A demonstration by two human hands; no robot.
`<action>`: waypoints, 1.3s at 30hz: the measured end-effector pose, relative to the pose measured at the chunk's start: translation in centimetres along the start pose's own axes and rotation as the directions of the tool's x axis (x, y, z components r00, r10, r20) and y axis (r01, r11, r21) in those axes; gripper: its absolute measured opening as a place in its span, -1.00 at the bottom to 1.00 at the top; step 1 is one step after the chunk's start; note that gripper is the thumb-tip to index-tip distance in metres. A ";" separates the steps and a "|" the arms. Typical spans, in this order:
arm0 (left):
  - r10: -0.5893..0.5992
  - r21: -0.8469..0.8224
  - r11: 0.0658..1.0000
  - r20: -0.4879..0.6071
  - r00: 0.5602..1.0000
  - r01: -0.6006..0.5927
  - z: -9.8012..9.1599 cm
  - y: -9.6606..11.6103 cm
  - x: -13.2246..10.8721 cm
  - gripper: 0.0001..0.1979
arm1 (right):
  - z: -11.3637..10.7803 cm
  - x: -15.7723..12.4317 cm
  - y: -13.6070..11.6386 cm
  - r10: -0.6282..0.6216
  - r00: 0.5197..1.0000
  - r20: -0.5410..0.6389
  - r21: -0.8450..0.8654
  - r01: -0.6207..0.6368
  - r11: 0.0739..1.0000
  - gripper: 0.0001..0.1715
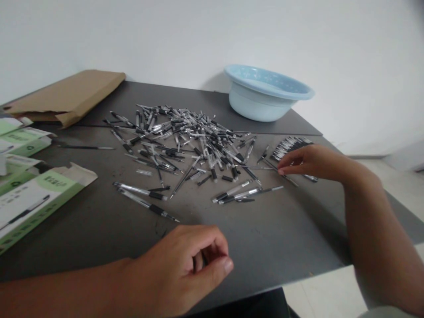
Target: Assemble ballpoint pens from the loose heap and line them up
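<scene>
My right hand (306,162) reaches over the right side of the table, its fingertips pinched on a thin dark pen refill (291,180). Just behind it lies a row of clear-and-black pens (287,146), partly covered by the hand. My left hand (195,267) rests near the front edge with its fingers curled in; whatever is inside them is hidden. Beyond the left hand lie two clear pens with black grips, one of them a gel pen (147,205). A few more pen pieces (236,192) lie between the hands and a large heap of pen parts (198,137).
A light blue basin (261,104) stands at the back right by the wall. At the back left lies a brown cardboard package (69,95). Several green-and-white pen boxes (43,194) lie along the left side. The grey table (271,247) ends at the right and front.
</scene>
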State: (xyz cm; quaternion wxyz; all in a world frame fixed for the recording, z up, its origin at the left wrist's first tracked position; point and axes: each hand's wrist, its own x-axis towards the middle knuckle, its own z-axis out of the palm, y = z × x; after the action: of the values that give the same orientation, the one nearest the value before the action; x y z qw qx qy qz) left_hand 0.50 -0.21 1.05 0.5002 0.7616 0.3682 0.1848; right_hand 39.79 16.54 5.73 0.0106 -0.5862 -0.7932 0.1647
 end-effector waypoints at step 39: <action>0.105 0.041 0.994 -0.021 0.994 -0.104 0.0 -0.3 0.0 -0.86 | 3.9 -1.1 -8.7 -0.595 0.799 0.087 0.242 0.562 0.791 -0.76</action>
State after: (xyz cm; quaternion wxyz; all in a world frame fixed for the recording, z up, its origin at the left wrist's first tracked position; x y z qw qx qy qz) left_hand 0.38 -0.19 0.75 0.4701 0.7876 0.3372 0.2122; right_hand 31.28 12.26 4.65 0.0576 -0.2951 -0.9117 0.2799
